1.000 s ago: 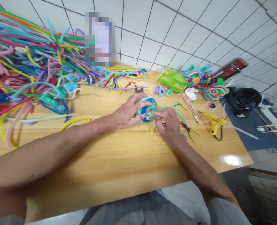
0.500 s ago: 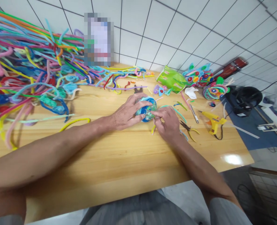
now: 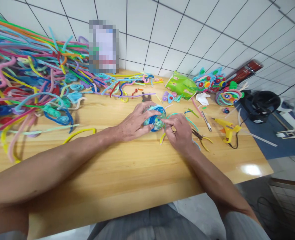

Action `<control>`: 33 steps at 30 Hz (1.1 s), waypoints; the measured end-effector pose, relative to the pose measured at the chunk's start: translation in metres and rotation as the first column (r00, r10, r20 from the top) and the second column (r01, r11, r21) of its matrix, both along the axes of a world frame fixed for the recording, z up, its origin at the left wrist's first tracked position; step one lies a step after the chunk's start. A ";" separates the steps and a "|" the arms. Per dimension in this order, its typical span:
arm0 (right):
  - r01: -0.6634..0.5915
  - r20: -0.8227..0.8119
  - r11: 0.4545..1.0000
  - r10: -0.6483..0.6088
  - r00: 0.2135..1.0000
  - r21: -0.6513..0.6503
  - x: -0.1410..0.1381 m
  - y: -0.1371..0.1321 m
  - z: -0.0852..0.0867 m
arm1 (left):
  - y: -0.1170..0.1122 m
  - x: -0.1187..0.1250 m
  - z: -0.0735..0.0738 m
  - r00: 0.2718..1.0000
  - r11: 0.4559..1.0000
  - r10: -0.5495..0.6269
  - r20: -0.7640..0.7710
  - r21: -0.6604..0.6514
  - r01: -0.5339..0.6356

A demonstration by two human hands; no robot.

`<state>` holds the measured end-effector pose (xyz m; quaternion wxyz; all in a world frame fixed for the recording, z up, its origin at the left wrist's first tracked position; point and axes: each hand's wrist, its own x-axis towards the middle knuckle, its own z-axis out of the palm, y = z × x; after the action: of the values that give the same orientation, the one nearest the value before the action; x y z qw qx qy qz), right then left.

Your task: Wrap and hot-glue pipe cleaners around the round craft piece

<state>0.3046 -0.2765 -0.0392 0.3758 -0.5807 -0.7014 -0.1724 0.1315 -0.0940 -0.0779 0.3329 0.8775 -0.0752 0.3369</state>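
On the wooden table a round blue and green craft piece (image 3: 157, 122), seemingly coiled from fuzzy pipe cleaners, is under my left hand (image 3: 137, 121). The thumb and fingers of that hand grip its left side and reach over its top. My right hand (image 3: 178, 131) is at the piece's right edge, its fingers curled and the index fingertip touching the rim. Whatever may be pinched in those fingers is hidden. A teal pipe cleaner (image 3: 194, 126) curves out from behind the right hand. Below the piece, a yellow pipe cleaner end (image 3: 162, 138) pokes out.
Heaped pipe cleaners (image 3: 37, 80) fill the left side. Pliers (image 3: 202, 136), a pen-like cutter (image 3: 206, 121) and a yellow glue gun (image 3: 227, 130) lie right of my hands. Behind are a green packet (image 3: 181, 86) and a colourful fuzzy figure (image 3: 228, 95). Dark-handled pliers (image 3: 146, 97) lie beyond my left hand.
The view has shifted slightly. Both hands stay on the round piece, which seems to have tilted or turned a little; the grip looks much the same.
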 end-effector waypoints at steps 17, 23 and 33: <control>-0.036 -0.096 0.998 0.040 0.995 0.050 0.002 -0.002 0.000 | -0.001 -0.001 0.002 1.000 0.998 0.012 0.018 0.067 -0.013; 0.113 -0.274 0.989 -0.082 0.958 0.100 0.007 -0.007 0.008 | -0.001 -0.004 0.003 1.000 0.999 0.015 -0.009 0.044 -0.015; 0.073 -0.204 0.997 -0.066 0.977 0.027 0.003 -0.002 -0.007 | -0.002 -0.006 0.005 0.998 0.997 0.040 -0.052 0.064 -0.036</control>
<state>0.3077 -0.2787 -0.0466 0.4490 -0.6129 -0.6355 -0.1375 0.1259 -0.0961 -0.0731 0.3006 0.8975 -0.0602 0.3170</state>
